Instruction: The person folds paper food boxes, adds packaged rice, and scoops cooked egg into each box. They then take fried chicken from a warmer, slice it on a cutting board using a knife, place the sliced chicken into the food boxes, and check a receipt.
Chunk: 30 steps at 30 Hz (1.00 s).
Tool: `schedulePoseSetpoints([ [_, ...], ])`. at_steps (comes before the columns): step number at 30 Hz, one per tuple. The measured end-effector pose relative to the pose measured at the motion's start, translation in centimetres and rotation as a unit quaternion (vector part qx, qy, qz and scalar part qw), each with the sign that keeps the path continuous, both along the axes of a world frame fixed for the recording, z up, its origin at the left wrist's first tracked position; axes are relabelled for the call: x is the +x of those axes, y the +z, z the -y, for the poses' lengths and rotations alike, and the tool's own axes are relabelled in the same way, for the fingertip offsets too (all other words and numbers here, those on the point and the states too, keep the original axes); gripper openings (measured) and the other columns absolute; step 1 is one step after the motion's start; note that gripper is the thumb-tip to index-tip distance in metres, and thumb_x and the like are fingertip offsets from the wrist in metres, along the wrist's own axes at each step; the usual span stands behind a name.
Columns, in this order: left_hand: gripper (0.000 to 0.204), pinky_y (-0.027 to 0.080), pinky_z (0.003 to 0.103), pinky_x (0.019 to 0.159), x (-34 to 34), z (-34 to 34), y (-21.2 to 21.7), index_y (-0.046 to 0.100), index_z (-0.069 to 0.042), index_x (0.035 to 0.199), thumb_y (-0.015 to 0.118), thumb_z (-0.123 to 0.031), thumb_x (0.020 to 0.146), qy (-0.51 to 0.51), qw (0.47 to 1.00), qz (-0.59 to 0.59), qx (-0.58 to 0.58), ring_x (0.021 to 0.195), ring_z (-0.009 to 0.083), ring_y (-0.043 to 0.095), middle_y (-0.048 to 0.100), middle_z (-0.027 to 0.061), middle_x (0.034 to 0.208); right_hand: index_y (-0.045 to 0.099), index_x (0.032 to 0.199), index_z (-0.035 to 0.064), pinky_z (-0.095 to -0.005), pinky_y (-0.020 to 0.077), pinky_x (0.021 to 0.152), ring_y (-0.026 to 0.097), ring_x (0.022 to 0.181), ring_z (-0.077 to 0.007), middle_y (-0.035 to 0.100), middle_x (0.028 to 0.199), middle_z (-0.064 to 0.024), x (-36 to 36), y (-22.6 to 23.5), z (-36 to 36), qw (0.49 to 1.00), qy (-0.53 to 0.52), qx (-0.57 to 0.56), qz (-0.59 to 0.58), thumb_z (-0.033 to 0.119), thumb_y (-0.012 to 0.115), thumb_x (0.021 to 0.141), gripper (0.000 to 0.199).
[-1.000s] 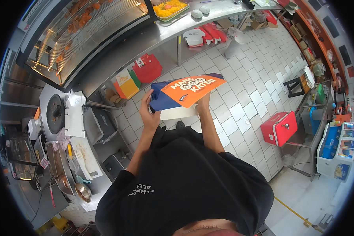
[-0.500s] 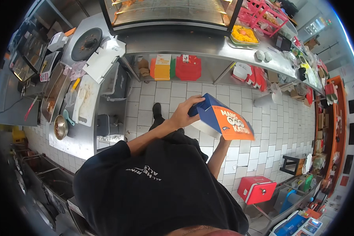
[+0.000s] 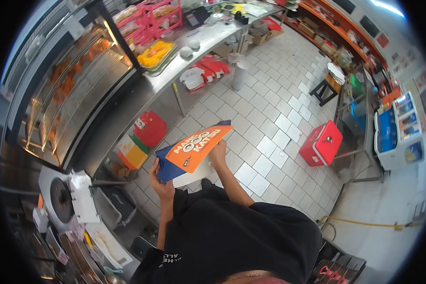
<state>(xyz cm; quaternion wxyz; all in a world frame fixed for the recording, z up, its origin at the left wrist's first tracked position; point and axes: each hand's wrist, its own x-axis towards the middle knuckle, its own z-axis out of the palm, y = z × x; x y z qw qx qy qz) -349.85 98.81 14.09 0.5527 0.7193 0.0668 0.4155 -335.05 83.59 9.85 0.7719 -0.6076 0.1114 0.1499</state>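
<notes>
My left hand (image 3: 162, 183) and right hand (image 3: 217, 154) hold an orange-and-blue carton (image 3: 192, 152) above the tiled floor (image 3: 255, 118); a red cooler box (image 3: 317, 146) stands to my right.

- R. hand (image 3: 218, 154): fingertips hidden behind the orange-and-blue carton (image 3: 199, 156), its interior likewise out of view.
- Wearer's shoe (image 3: 206, 183), mostly hidden by black shirt (image 3: 241, 227); shirt itself cropped at bottom edge.
- Display case (image 3: 122, 45), cut off upper L.; food pcs. (image 3: 71, 71) inside too small to ID.
- Black rack (image 3: 352, 260), lower R., cropped at bottom; red items (image 3: 333, 273) w/in unclear.
</notes>
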Motion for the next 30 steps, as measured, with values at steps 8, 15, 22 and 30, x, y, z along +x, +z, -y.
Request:
schedulePoseSetpoints([
  [8,0.052,0.04,0.033,0.096,1.7,1.4,0.4,0.042,0.005,0.132,0.063,-0.013,0.089,0.049,0.996,-0.038,-0.058,0.112,0.0256,0.053,0.05,0.0171,0.124,0.048,0.132,-0.0002,-0.0344,0.0398,0.099,0.052,0.116,-0.0186,0.057,0.125,-0.0107,-2.2,-2.4,-1.5,0.963,0.089,0.256,-0.009,0.011,0.053,0.094,0.04],
  [15,0.04,0.043,0.036,0.084,1.7,0.0,2.4,0.051,0.001,0.109,0.075,-0.012,0.08,0.218,0.943,-0.004,0.25,0.089,0.0255,0.057,0.057,0.0075,0.09,0.067,0.103,0.0012,-0.0278,0.0477,0.076,0.061,0.076,-0.0128,0.065,0.077,-0.0042,1.9,1.7,1.8,0.957,0.238,-0.103,0.128,0.005,0.07,0.081,0.022],
  [22,0.036,0.049,0.029,0.078,4.3,0.4,1.6,0.059,0.003,0.109,0.073,-0.02,0.085,-0.152,0.944,-0.287,-0.066,0.09,0.0145,0.063,0.066,0.0094,0.101,0.065,0.107,0.0001,-0.0317,0.0517,0.072,0.065,0.082,-0.021,0.069,0.086,-0.0123,2.5,7.9,1.9,0.831,0.434,-0.114,0.327,0.002,0.068,0.08,0.028],
  [30,0.028,0.049,0.024,0.063,4.4,-3.8,1.9,0.058,-0.004,0.115,0.065,-0.013,0.09,-0.042,0.943,-0.232,-0.234,0.078,0.0089,0.06,0.064,0.0047,0.094,0.065,0.081,0.0016,-0.0267,0.0493,0.062,0.061,0.065,-0.0135,0.063,0.07,-0.006,2.8,5.6,1.8,0.935,0.296,-0.144,0.133,0.032,0.062,0.093,0.033],
])
